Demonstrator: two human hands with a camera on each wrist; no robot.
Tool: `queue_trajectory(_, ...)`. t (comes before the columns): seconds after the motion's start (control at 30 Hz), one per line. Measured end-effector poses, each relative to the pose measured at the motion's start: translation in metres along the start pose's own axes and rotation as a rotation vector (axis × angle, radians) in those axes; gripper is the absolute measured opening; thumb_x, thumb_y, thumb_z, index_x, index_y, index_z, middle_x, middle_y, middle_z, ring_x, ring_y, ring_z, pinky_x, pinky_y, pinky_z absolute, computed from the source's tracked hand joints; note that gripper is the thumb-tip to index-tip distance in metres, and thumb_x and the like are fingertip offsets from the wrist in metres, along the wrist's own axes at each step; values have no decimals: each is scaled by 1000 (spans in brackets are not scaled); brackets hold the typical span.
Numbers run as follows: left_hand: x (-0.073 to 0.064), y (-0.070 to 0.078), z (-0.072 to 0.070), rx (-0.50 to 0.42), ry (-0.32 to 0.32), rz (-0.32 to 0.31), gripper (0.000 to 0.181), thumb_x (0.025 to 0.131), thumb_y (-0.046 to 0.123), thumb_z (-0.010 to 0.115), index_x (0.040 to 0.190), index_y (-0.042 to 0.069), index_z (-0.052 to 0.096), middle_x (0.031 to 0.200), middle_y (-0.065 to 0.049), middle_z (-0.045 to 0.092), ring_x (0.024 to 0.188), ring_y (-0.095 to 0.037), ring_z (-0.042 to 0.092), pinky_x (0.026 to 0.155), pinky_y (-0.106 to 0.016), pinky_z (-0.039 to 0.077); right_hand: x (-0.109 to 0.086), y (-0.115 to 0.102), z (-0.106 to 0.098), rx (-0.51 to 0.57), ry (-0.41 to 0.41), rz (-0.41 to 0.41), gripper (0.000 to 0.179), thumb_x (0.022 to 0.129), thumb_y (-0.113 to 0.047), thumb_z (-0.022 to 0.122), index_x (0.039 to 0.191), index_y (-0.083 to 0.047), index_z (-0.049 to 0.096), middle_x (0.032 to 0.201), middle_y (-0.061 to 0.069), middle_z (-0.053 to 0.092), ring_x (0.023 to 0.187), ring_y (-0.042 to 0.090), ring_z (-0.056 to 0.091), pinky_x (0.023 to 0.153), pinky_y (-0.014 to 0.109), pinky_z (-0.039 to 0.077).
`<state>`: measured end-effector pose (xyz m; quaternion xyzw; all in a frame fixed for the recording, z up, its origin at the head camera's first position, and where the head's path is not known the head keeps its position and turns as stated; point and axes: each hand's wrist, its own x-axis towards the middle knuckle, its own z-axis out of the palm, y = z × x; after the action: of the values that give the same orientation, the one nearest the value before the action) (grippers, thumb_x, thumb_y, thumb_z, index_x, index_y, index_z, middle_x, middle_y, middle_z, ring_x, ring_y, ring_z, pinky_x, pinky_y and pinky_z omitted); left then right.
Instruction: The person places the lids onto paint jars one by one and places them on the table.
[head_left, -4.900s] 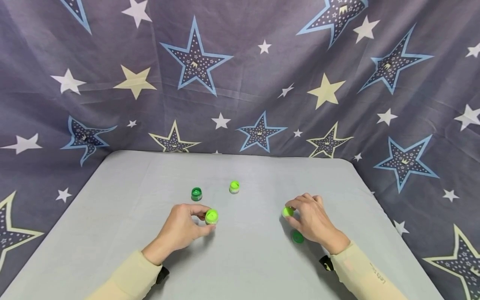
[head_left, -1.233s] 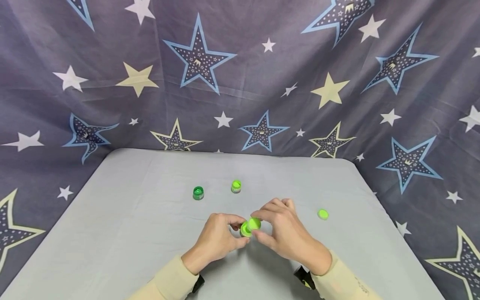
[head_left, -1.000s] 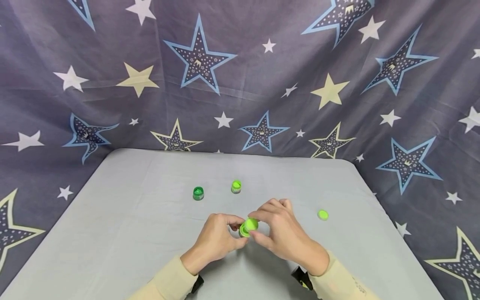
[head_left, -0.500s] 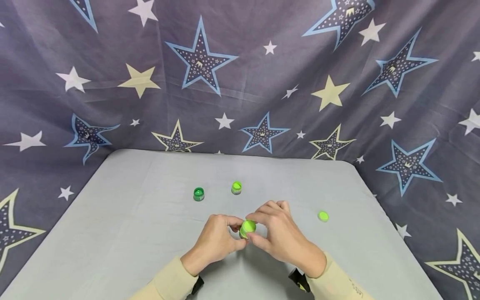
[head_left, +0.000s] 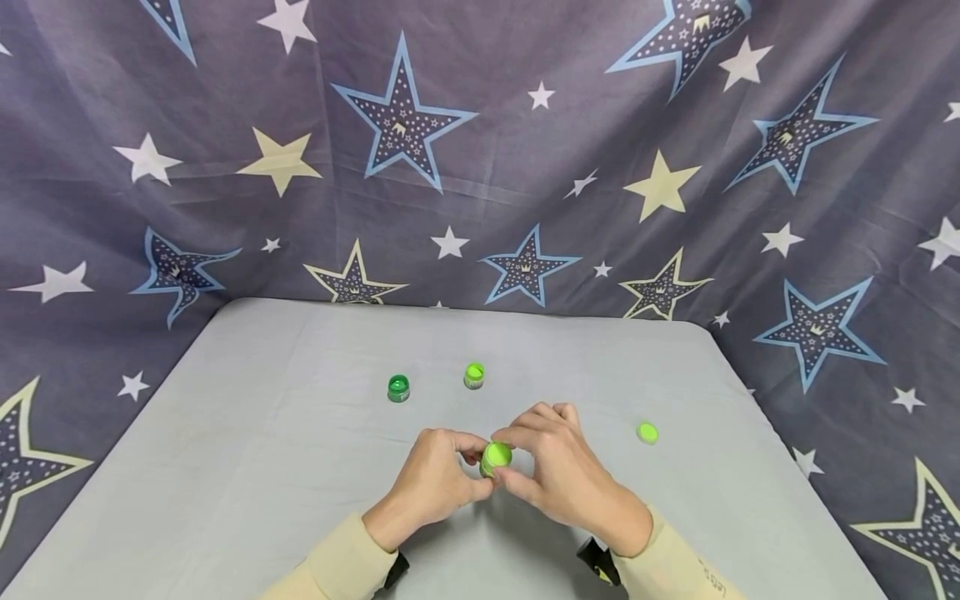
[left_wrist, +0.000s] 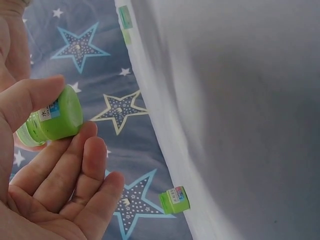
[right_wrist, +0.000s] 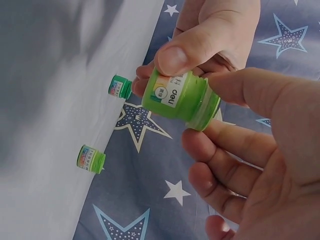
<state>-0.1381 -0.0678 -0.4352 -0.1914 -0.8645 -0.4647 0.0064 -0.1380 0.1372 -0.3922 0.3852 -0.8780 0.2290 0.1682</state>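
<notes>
Near the middle of the table, my left hand (head_left: 431, 471) grips a small lime-green paint jar (right_wrist: 164, 96) with a white label, thumb on its side. My right hand (head_left: 573, 475) pinches a lime-green lid (head_left: 497, 455) between thumb and fingers, over the jar's mouth. In the right wrist view the lid's pale rim sits against the jar's threaded neck; how tightly it is seated cannot be told. The left wrist view shows my left hand (left_wrist: 55, 175) with its thumb and fingers around the jar, other fingers loosely bent.
Farther back stand an uncovered dark green jar (head_left: 399, 388) and an uncovered lime-green jar (head_left: 474, 376). Another lime-green lid (head_left: 647, 432) lies to the right. The grey-covered table (head_left: 247, 433) ends at a star-printed curtain (head_left: 480, 150).
My left hand has brought the jar rightward, and my right hand has come leftward with a lid. That lid has lowered onto the jar's mouth; over the last half second the hands barely move.
</notes>
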Motion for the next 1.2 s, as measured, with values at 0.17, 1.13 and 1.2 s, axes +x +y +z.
queue_trajectory(0.17,-1,1,-1,-9,-1,-4,19,75,14,89,90,23,82,79,18,68,83,-17,64,68,-26,49,0,-1,1,7,-16,6,25,80,-28,88,102,-22,78,93,-12,69,93,6,56,86,38,29)
queue_trajectory(1.13,-1,1,-1,-29,13,2,24,73,12,89,92,24,83,82,18,71,84,-21,67,63,-24,49,-5,9,8,203,-25,110,33,77,-25,90,108,-20,78,88,-17,64,92,4,54,82,38,28)
queue_trajectory(1.2,-1,0,-1,-29,15,3,24,73,12,89,92,24,83,83,17,71,84,-22,67,62,-24,49,-5,9,9,219,-30,116,30,78,-24,89,106,-23,78,88,-19,65,92,4,55,81,39,29)
